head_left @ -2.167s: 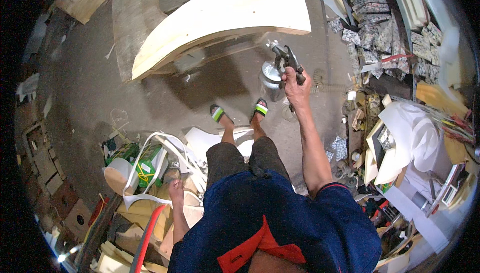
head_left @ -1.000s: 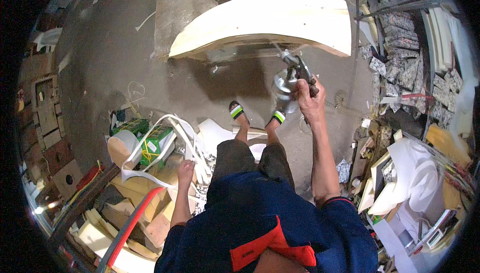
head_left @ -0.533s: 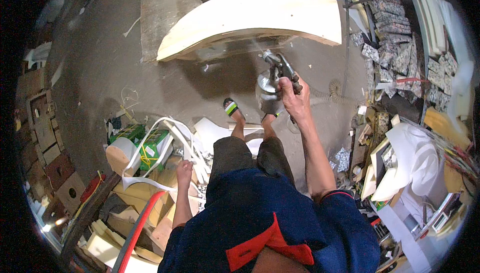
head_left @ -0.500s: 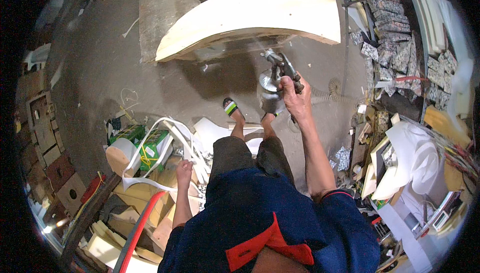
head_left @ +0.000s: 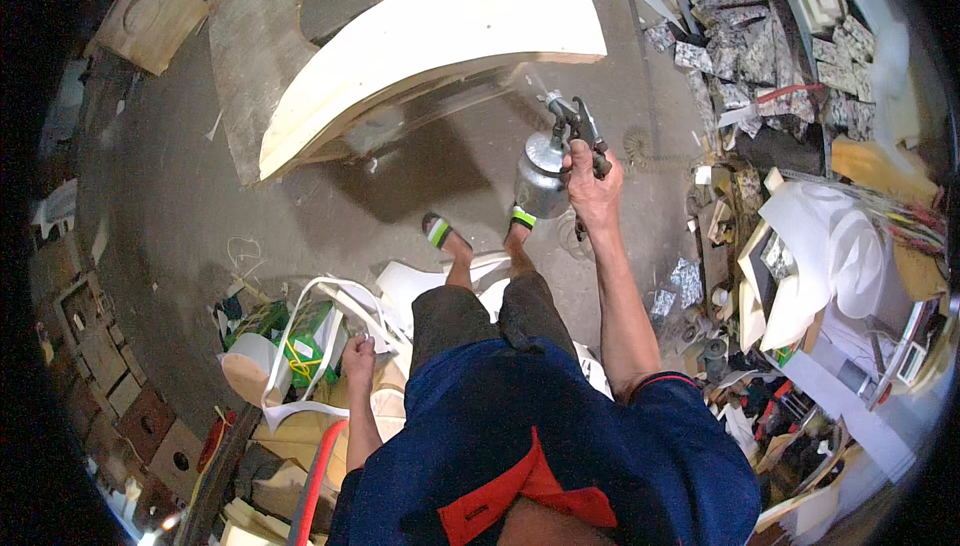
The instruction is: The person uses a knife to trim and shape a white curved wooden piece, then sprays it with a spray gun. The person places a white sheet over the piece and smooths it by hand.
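Observation:
My right hand (head_left: pixel 594 186) grips a spray gun (head_left: pixel 568 131) with a silvery metal cup (head_left: pixel 541 176) hanging under it. Its nozzle points at the lower edge of a large curved pale panel (head_left: pixel 440 51), a short way off. Faint mist shows between nozzle and panel. The panel is arched, with a framed hollow beneath its curve; what supports it is hidden. My left hand (head_left: pixel 359 357) hangs at my side with fingers curled in, and nothing shows in it. It is nearest to white looped strips (head_left: pixel 290 346) and a green package (head_left: pixel 312 341).
Stacks of speckled foam blocks (head_left: pixel 745 46) line the right. White sheets (head_left: pixel 835 256) and scraps pile up at the lower right. A coiled hose (head_left: pixel 640 151) lies on the floor. Wooden boards (head_left: pixel 150 16) lean at the far left, and a red-edged strip (head_left: pixel 318 481) rises near my left arm.
My view has turned, so the panel appears lower left and more tilted. The spray gun stays in my right hand, now nearer the panel's right end. The left hand remains closed.

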Motion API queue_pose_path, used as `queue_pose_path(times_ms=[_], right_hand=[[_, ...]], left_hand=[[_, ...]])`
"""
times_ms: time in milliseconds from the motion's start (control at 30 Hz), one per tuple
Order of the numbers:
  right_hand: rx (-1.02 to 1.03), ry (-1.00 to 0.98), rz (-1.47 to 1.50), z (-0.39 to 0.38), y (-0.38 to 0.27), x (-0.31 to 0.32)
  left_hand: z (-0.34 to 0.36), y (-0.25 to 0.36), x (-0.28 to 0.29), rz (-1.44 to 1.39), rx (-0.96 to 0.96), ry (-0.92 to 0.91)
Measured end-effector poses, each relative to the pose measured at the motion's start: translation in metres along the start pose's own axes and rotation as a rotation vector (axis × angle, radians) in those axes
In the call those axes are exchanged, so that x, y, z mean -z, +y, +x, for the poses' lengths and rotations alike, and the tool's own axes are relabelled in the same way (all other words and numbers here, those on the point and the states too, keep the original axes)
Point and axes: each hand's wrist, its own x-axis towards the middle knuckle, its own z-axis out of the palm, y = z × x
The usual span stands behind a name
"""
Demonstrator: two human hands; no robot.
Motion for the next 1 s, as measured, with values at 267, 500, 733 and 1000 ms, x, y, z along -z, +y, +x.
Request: queue_pose_path(times_ms=[267, 500, 733, 1000], right_hand=[[-0.036, 0.112, -0.068, 0.013, 0.010, 0.033], [-0.020, 0.254, -0.114, 0.020, 0.015, 0.053], [0.057, 0.247, -0.231, 0.030, 0.014, 0.058], [-0.114, 0.176, -0.159, 0.037, 0.000, 0.058]], left_hand=[[0.009, 0.000, -0.001, 0.121, -0.167, -0.061], [0.026, -0.017, -0.001, 0.084, -0.056, -0.100], [0.012, 0.004, -0.013, 0.131, 0.004, -0.054], [0.006, -0.005, -0.016, 0.083, 0.008, -0.038]])
